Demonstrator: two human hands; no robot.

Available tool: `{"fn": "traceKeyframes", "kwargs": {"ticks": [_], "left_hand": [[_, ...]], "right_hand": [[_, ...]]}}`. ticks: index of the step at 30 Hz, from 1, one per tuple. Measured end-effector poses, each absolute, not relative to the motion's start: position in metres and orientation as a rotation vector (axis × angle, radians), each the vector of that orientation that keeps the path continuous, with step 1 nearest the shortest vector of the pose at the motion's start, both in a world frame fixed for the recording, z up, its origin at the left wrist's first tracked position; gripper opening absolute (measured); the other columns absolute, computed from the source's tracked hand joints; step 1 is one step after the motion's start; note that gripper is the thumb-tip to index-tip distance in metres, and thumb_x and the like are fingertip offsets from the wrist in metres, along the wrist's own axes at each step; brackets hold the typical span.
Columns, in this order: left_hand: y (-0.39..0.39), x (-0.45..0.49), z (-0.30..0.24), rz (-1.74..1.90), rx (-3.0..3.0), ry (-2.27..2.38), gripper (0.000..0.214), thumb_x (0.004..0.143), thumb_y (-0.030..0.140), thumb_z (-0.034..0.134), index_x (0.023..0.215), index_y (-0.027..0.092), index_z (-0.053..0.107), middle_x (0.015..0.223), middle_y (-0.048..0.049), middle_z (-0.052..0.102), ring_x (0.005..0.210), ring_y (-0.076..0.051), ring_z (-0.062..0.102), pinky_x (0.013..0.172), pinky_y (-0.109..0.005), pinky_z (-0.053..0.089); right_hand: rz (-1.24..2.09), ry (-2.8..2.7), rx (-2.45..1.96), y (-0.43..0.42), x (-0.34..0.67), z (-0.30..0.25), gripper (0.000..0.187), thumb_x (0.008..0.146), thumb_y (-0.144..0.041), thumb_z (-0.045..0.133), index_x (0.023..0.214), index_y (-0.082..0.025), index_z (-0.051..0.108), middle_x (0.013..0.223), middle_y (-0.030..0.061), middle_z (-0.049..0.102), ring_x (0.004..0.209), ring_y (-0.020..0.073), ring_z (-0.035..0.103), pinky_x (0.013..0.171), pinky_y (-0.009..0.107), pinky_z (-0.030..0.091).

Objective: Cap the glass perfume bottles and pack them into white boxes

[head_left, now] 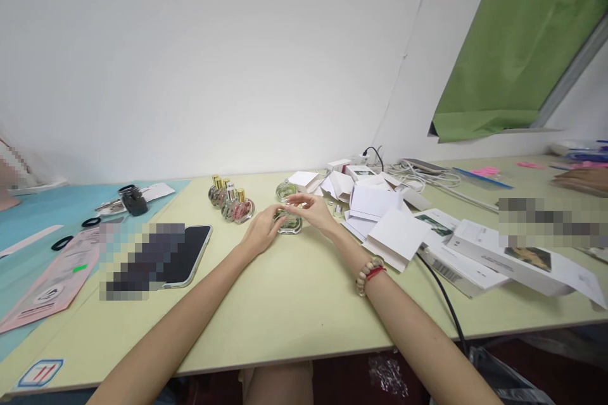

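A small clear glass perfume bottle with a greenish look stands upright on the table in front of me. My left hand is closed on its left side, the fingertips near the neck. Above the bottle's top, the fingers of my right hand are pinched together; what they hold is too small to make out. Just behind stands another greenish glass bottle. To the left, several perfume bottles with gold and silver tops are grouped together. Small silvery pieces lie right of my right hand.
Unfolded white cardboard boxes are piled on the right, with a black cable running over the table edge. A phone and a pink packet lie left. A dark jar stands on the blue surface. White cables lie at the back.
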State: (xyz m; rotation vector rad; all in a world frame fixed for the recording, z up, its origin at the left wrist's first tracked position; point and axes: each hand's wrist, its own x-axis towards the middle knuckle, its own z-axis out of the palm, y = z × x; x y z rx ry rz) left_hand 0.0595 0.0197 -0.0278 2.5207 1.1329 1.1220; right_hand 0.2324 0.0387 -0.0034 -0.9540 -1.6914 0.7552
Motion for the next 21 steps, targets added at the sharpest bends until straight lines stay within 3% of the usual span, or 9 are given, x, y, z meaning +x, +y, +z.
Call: {"fn": "traceKeyframes", "kwargs": {"ticks": [5,10,21], "left_hand": [[0.02,0.06,-0.029,1.126,2.519,1.189,0.03,0.088,0.034,0.036,0.113,0.019,0.043,0.104,-0.0065,0.058,0.097,-0.019,0.054,0.083,-0.033,0.041],[0.019,0.06,-0.029,1.089,2.524,1.218,0.032,0.088,0.036,0.035,0.114,0.018,0.042,0.102,-0.0071,0.059,0.097,-0.02,0.054,0.083,-0.033,0.041],[0.017,0.061,-0.026,1.093,2.537,1.188,0.032,0.089,0.036,0.034,0.114,0.018,0.04,0.107,-0.0072,0.057,0.098,-0.018,0.053,0.085,-0.032,0.04]], "right_hand": [[0.459,-1.638,-1.428,0.042,0.249,-0.004,0.048,0.08,-0.052,0.04,0.109,-0.017,0.056,0.104,0.0101,0.059,0.096,0.0194,0.053,0.083,0.033,0.038],[-0.19,-1.622,-2.21,0.045,0.266,-0.025,0.037,0.077,-0.026,0.049,0.109,-0.009,0.054,0.115,0.0187,0.047,0.111,0.0299,0.038,0.089,0.04,0.029],[-0.104,-1.72,-2.216,0.04,0.265,-0.018,0.028,0.075,-0.001,0.039,0.092,-0.007,0.062,0.1,0.0184,0.055,0.096,0.0248,0.051,0.075,0.03,0.035]]}}
